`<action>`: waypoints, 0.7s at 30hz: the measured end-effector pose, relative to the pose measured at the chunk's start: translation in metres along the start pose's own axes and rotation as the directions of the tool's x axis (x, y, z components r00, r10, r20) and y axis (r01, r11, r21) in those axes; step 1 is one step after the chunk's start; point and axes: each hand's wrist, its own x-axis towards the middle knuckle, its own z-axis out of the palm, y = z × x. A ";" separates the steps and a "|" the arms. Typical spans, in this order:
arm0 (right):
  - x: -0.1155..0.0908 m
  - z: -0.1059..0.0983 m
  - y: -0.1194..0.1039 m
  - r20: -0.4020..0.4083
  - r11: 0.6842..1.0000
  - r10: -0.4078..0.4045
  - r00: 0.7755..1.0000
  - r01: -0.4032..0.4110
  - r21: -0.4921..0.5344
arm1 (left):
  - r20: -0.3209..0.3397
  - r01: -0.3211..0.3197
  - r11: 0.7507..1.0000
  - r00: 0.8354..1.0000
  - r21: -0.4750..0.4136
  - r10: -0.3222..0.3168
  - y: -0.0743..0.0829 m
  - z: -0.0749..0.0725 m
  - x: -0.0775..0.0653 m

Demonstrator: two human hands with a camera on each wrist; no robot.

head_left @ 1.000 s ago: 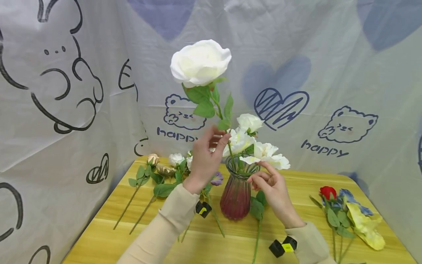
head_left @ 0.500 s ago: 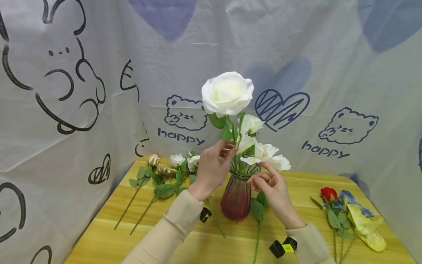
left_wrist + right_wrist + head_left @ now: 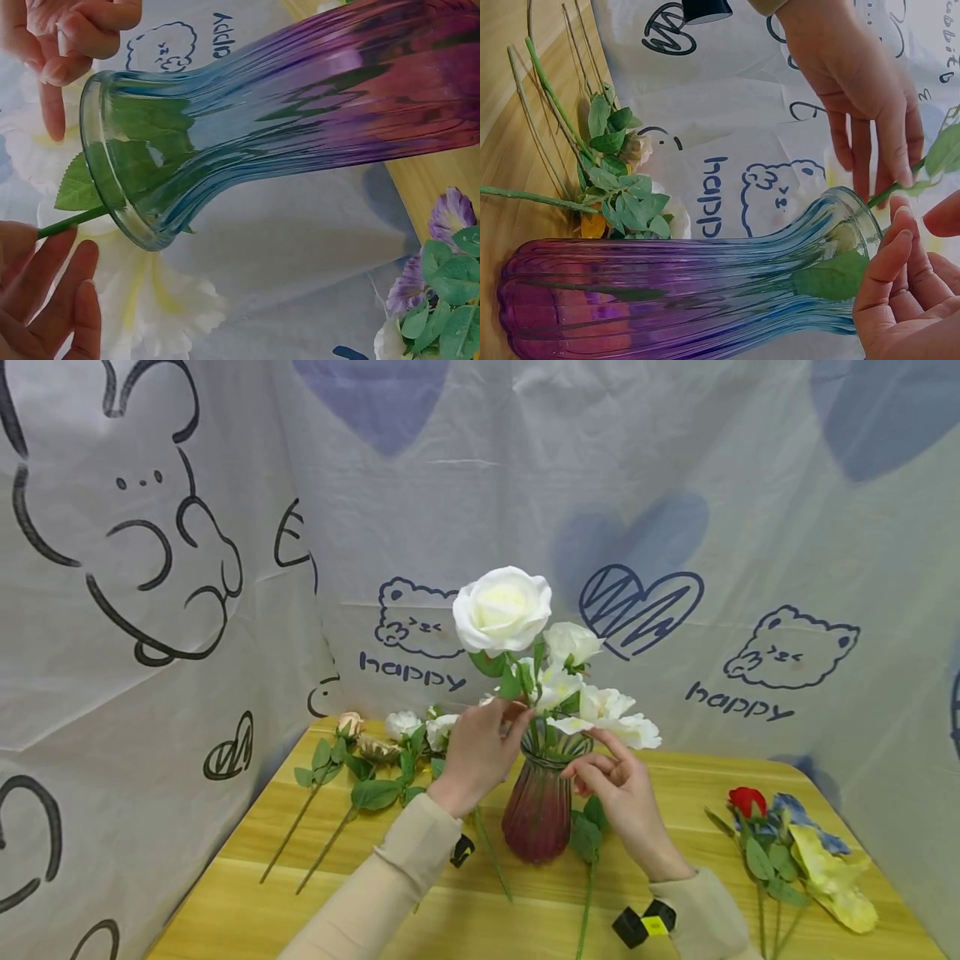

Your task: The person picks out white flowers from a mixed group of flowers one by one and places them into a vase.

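A large white rose (image 3: 502, 608) stands over the ribbed glass vase (image 3: 536, 822), which fades from clear blue to dark pink. My left hand (image 3: 476, 756) pinches the rose's green stem (image 3: 71, 223) just above the vase rim; the stem's lower part shows inside the glass. Beside the rim on the other side, my right hand (image 3: 622, 793) has its index finger extended against a white petal (image 3: 570, 725), with thumb apart and the other fingers bent. Another white rose (image 3: 572, 643) and ruffled white flowers (image 3: 630, 727) fill the vase's mouth.
Several loose stems lie left on the wooden table (image 3: 247, 893), including a peach rose (image 3: 349, 724) and a white flower (image 3: 402, 723). At right lie a red rose (image 3: 747, 801), a blue flower (image 3: 798, 814) and a yellow flower (image 3: 832, 877). One leafy stem (image 3: 587, 893) lies before the vase.
My left hand has brought the large white rose down and right, lowering its stem into the vase, then slightly back left. My right hand has stayed at the rim.
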 end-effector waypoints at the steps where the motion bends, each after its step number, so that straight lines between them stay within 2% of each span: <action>1: 0.000 0.000 0.000 0.001 1.000 -0.002 1.000 0.002 0.000 | 0.018 0.003 1.000 1.000 0.011 -0.003 0.000 0.000 0.000; 7: 0.000 0.000 0.002 0.003 1.000 -0.017 1.000 0.017 0.003 | 0.138 0.019 0.997 0.990 0.071 -0.029 0.000 0.002 0.001; 13: 0.000 0.000 0.002 -0.005 1.000 -0.009 1.000 0.009 0.009 | 0.205 0.012 0.990 0.978 0.140 -0.041 0.003 0.003 0.004; 18: -0.001 -0.001 0.003 -0.011 1.000 0.003 1.000 -0.003 0.019 | 0.278 0.014 0.990 0.959 0.139 -0.052 0.001 0.006 0.004; 21: 0.000 -0.001 0.003 -0.012 1.000 0.004 1.000 -0.003 0.023 | 0.277 0.026 0.994 0.959 0.110 -0.056 -0.002 0.007 0.003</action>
